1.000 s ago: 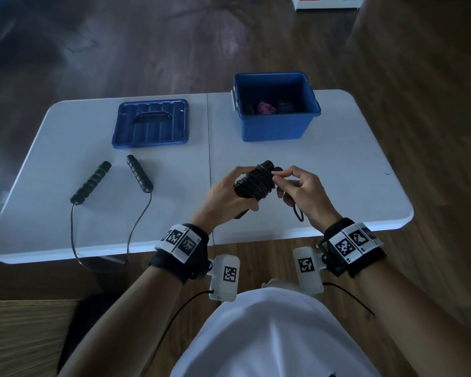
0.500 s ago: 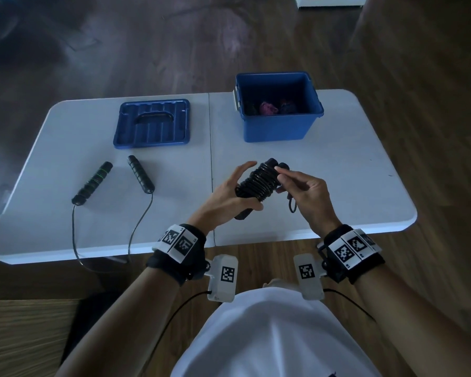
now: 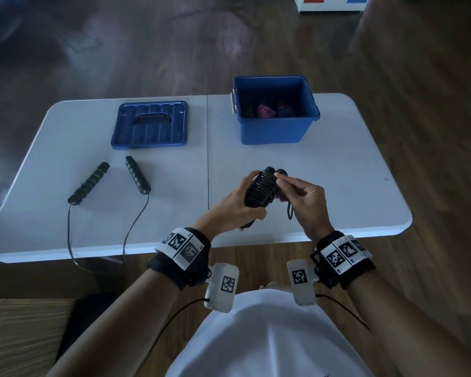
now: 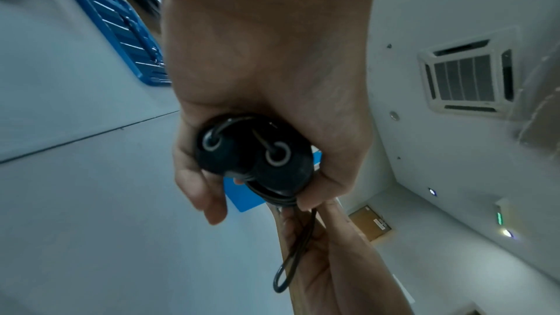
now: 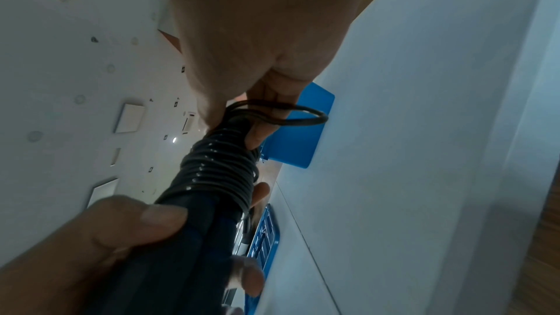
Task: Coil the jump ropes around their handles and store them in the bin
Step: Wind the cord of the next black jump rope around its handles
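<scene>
White table's near edge: left hand clasps coiled rope; right hand pinches its loop.

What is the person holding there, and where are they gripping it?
A coiled jump rope: the left hand grips its paired handles low down, the right hand pinches the last loose loop.

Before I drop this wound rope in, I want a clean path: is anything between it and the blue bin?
Nothing visible. Bare table lies between the coiled rope, held in the left hand and right hand, and the open bin. Its lid and the uncoiled rope lie off left.
</scene>
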